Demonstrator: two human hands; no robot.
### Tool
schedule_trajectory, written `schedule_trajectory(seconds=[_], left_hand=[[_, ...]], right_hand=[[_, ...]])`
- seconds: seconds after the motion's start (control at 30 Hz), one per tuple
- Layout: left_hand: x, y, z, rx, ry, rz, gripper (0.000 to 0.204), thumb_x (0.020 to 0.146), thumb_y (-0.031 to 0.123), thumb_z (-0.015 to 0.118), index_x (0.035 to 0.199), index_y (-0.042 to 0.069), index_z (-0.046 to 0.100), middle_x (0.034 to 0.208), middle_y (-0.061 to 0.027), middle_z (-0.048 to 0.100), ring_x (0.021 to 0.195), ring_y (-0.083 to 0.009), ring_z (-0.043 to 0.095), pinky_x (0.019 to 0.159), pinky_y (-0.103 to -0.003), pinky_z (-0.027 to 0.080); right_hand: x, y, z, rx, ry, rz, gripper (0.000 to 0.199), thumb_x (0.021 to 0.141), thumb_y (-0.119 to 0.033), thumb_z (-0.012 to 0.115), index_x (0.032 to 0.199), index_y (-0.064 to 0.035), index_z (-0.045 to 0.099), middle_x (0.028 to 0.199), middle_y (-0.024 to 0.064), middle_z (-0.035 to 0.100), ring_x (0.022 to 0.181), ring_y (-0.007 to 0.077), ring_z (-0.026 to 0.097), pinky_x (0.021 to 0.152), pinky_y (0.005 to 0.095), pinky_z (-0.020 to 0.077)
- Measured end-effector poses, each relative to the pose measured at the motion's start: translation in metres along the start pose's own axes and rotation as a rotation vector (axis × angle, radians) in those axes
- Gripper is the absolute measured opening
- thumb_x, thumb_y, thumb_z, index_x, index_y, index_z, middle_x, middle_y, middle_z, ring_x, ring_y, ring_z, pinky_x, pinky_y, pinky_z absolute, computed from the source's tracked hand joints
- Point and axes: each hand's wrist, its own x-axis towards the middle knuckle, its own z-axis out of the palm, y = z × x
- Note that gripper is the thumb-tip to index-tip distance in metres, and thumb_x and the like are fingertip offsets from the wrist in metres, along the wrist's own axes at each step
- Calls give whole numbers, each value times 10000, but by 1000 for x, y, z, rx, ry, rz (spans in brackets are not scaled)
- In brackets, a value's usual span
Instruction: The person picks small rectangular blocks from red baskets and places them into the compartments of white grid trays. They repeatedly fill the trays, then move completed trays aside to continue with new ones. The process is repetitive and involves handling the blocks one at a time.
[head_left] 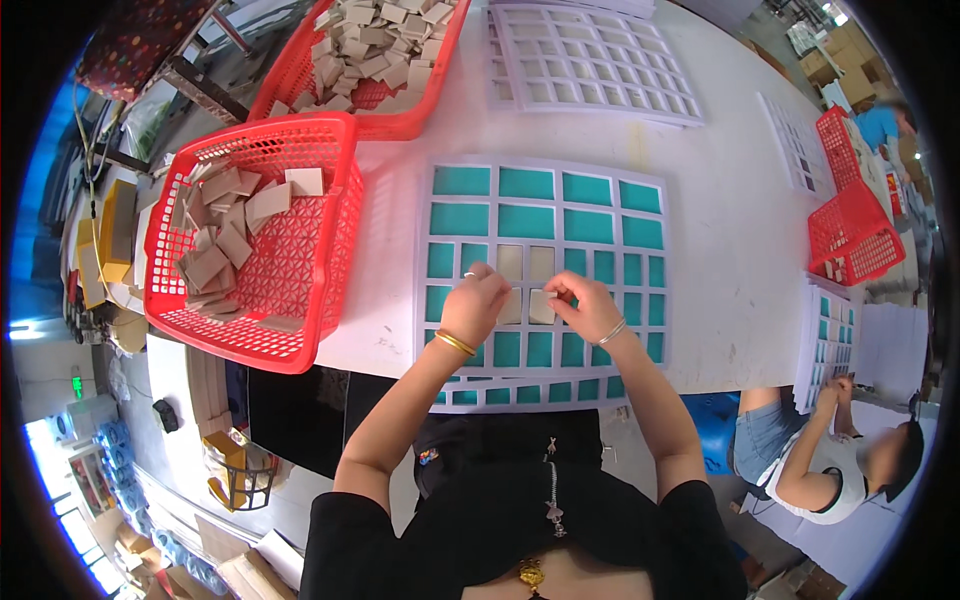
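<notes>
A white grid frame (640, 345) with teal-backed cells lies on the table in front of me. Two beige tiles sit side by side in its middle row, one of them a pale tile (510, 262). Just below, my left hand (474, 308) has its fingers bent closed at the edge of a left beige tile (513, 308), partly covering it. My right hand (588, 308) pinches the upper right edge of a right beige tile (540, 308) between thumb and fingers. Under the frame's near edge, another grid frame (500, 398) shows.
A red basket (335, 250) of loose tiles stands on my left, with a second red basket (400, 125) behind it. White grid frames (600, 60) are stacked at the table's far side. On the right, another person (810, 460) works beside more frames and red baskets (855, 235).
</notes>
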Motion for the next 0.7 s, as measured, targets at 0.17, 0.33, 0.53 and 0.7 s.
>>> schedule_trajectory(seconds=[0.17,0.33,0.53,0.7], left_hand=[[-6,10,-13,431,-150,169,158,752,85,600,905,121,601,964,-60,596,817,-242,615,618,-350,532],[-9,-6,-17,380,-250,403,123,723,117,588,842,114,619,968,-34,607,959,-236,576,757,-351,513],[-13,17,-58,385,-220,495,180,738,86,581,896,108,665,982,-33,640,979,-212,584,816,-366,467],[21,6,-184,425,366,316,243,772,-19,573,982,85,636,834,-72,647,675,-233,609,571,-313,473]], right_hand=[[0,-21,5,-442,113,-159,207,699,-91,724,870,-77,607,891,70,546,844,260,576,678,375,480],[-2,-21,17,-585,133,-286,149,661,-74,681,792,-95,613,881,49,554,852,260,549,693,397,439],[-5,-24,23,-720,58,-336,91,689,-97,640,773,-133,644,855,8,571,841,210,537,722,365,381],[-12,-30,18,-776,-2,-303,99,691,-83,637,767,-140,663,855,-10,567,848,203,527,735,369,374]])
